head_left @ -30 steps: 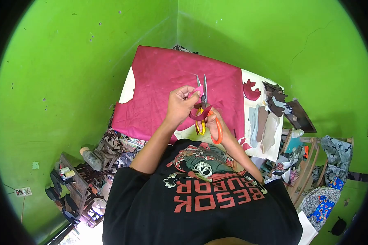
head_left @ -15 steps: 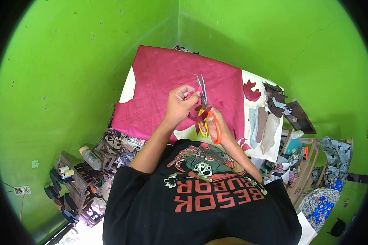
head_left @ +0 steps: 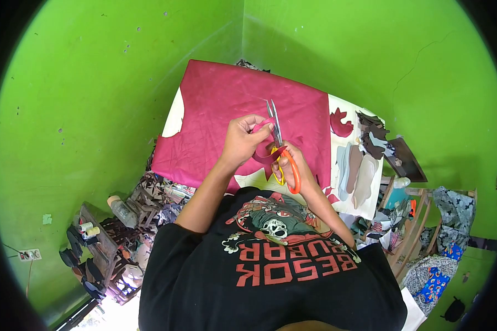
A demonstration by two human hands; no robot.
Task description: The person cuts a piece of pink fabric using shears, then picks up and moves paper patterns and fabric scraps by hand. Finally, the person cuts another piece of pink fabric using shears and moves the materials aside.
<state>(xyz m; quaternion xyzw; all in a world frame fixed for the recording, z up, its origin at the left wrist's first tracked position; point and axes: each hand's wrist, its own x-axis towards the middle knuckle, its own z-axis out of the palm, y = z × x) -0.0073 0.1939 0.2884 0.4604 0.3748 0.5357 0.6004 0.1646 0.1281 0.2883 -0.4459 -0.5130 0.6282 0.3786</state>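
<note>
My left hand (head_left: pixel 243 139) pinches a curved piece of dark red fabric (head_left: pixel 270 157), which loops down toward the scissors handles. In my right hand (head_left: pixel 292 163) are scissors (head_left: pixel 276 124) with orange and yellow handles, my fingers wrapped through the loops. The blades point away from me, slightly parted, close beside the left fingertips and the fabric piece. Beneath both hands a large dark red sheet of fabric (head_left: pixel 221 99) covers most of the table, with cut-out edges at its left and near sides.
A white surface (head_left: pixel 337 154) shows at the table's right, holding red offcuts (head_left: pixel 341 122), dark scraps (head_left: pixel 373 135) and several sole-shaped pieces (head_left: pixel 364 179). Scraps are piled at the left (head_left: pixel 168 198). A wooden rack with cloth (head_left: pixel 453 209) stands right. Green walls meet behind the table.
The scissor blades have drawn slightly closer together. The fabric piece has shifted a little between my hands, and both hands stay in nearly the same place.
</note>
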